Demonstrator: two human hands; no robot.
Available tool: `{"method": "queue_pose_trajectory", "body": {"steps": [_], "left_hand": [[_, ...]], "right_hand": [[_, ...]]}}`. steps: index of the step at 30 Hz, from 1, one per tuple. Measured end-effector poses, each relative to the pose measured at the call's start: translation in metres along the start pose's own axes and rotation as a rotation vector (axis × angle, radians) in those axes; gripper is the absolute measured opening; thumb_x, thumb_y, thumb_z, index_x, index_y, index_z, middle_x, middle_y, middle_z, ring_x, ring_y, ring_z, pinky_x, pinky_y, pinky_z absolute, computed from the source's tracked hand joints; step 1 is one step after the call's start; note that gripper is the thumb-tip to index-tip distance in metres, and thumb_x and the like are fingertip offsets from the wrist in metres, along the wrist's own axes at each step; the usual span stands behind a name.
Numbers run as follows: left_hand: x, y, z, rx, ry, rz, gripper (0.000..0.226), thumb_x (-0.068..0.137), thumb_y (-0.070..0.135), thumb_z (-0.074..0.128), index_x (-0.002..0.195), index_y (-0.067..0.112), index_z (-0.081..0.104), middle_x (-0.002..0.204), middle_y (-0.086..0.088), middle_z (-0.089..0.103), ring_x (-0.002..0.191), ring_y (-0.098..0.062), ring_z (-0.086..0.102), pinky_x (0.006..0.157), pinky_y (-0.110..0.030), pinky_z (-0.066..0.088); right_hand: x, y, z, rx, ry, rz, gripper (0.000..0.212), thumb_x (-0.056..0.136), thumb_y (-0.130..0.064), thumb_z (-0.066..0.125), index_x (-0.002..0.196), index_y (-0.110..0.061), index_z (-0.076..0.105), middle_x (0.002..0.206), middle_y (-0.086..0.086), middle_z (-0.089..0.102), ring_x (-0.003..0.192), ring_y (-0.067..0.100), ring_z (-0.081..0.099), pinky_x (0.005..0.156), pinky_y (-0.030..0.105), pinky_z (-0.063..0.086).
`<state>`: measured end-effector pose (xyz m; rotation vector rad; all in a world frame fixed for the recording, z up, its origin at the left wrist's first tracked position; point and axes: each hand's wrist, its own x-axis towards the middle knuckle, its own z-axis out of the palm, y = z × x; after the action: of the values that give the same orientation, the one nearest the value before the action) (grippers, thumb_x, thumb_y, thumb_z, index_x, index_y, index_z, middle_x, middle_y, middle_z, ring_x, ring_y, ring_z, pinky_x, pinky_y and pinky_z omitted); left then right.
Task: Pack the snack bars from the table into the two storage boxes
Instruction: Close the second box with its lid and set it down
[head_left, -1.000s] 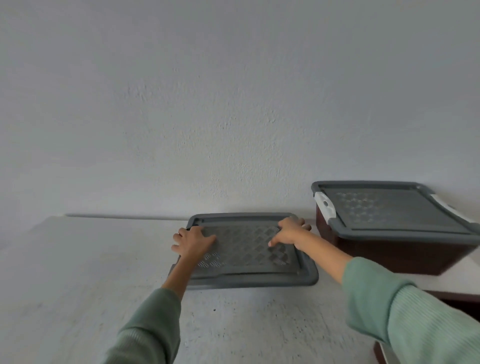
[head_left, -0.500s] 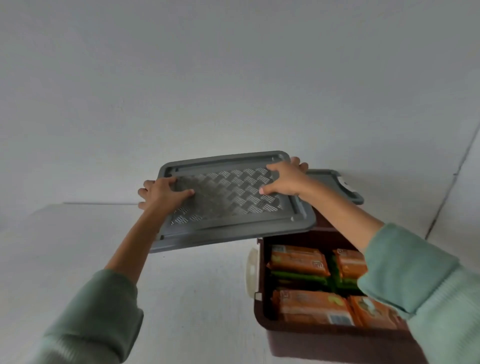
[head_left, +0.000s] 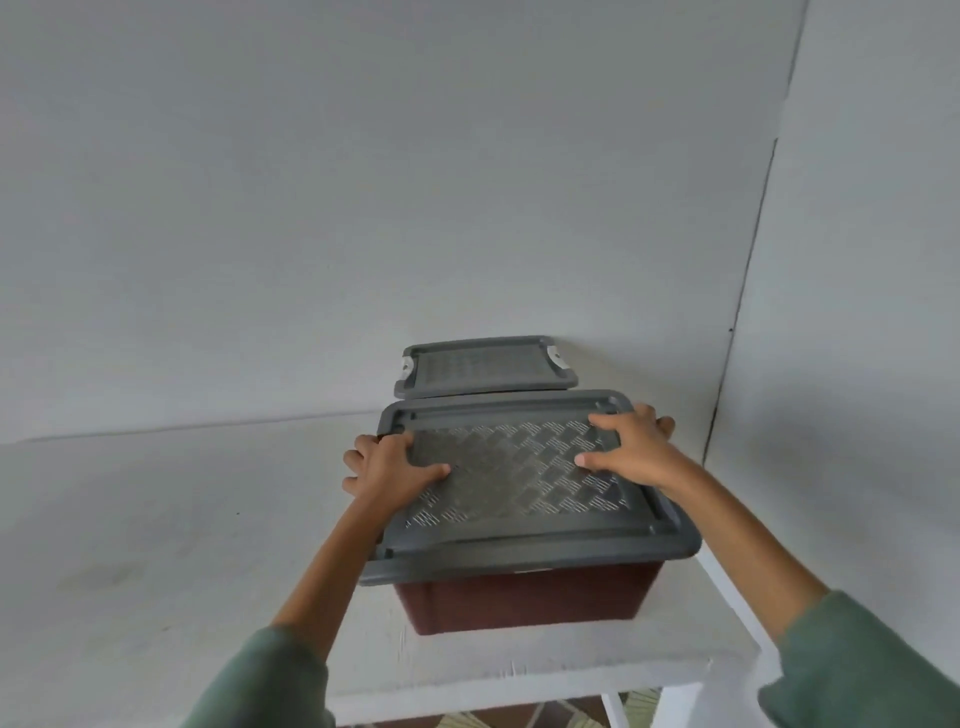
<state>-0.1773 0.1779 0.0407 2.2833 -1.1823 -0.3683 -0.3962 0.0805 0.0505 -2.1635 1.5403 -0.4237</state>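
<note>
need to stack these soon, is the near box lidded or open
Lidded: the grey lid covers the whole top of the near box, left hand and right hand gripping the lid's edges. Whether snapped down, cannot tell.

Arms outstretched — left hand (head_left: 387, 467), right hand (head_left: 631, 449) gripping (thumbs atop).

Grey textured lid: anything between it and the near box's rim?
Nothing visible. The grey textured plastic lid lies on the dark red plastic box, overhanging its left side; left hand and right hand grip its edges.
</note>
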Motion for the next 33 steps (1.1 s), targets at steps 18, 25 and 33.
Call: {"method": "queue_pose_trajectory", "body": {"steps": [18, 25, 33], "left_hand": [[0.006, -0.008, 0.054, 0.404, 0.012, 0.084, 0.065, 0.096, 0.051, 0.023, 0.148, 0.014, 0.01, 0.149, -0.024, 0.013, 0.134, -0.038, 0.025, 0.107, -0.045, 0.03], [0.016, -0.017, 0.051, 0.481, -0.035, 0.056, 0.067, 0.091, 0.061, 0.017, 0.148, 0.028, 0.005, 0.152, -0.018, 0.012, 0.137, -0.037, 0.02, 0.109, -0.054, 0.017], [0.027, -0.029, 0.03, 0.182, -0.063, 0.054, 0.054, 0.097, 0.044, 0.031, 0.147, 0.035, 0.012, 0.152, -0.019, 0.007, 0.128, -0.04, 0.04, 0.106, -0.046, 0.032]], "right_hand": [[0.021, 0.033, 0.048, -0.36, 0.091, -0.025, 0.052, 0.098, -0.047, 0.022, 0.147, -0.03, 0.018, 0.156, 0.011, 0.006, 0.142, 0.031, 0.009, 0.111, 0.055, 0.018], [0.024, 0.037, 0.045, -0.29, 0.016, 0.147, 0.047, 0.1, -0.038, 0.019, 0.146, -0.04, 0.01, 0.153, 0.018, 0.012, 0.137, 0.038, 0.021, 0.108, 0.056, 0.029], [0.021, 0.055, 0.023, 0.066, -0.106, 0.12, 0.06, 0.096, -0.043, 0.039, 0.146, -0.038, 0.006, 0.152, 0.011, 0.025, 0.135, 0.032, 0.033, 0.11, 0.045, 0.03]]}}
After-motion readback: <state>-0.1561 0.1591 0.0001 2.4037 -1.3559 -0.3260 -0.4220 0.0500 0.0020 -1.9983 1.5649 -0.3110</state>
